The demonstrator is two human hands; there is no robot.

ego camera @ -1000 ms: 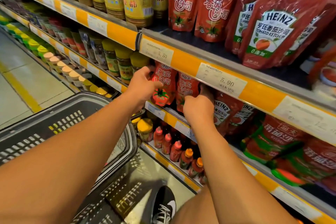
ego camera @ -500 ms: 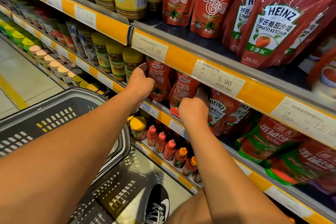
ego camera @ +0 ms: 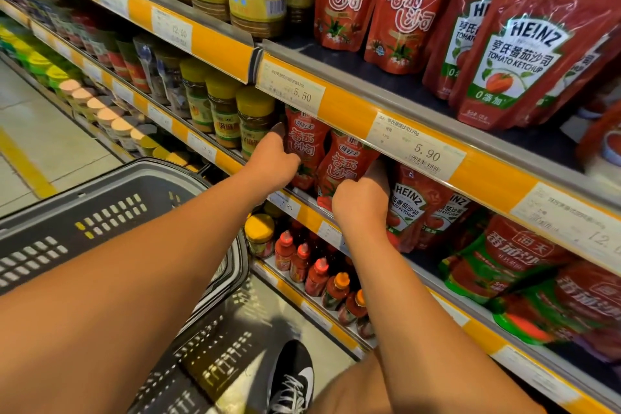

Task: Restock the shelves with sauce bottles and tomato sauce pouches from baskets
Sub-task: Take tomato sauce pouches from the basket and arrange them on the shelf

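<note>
Red tomato sauce pouches (ego camera: pixel 331 166) gripped by both hands (ego camera: pixel 361 200), mid-shelf.

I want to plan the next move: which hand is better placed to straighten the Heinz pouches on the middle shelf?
Probably the right hand: it rests directly beside the Heinz pouches; the left hand is further left.

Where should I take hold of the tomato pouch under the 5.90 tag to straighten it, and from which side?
Judging by its pose, grip the red tomato pouch at its lower body, from the front and slightly right, where the right hand already sits. Its top is tucked behind the shelf rail, its left side crowds the neighbouring pouch held by the left hand.
</note>
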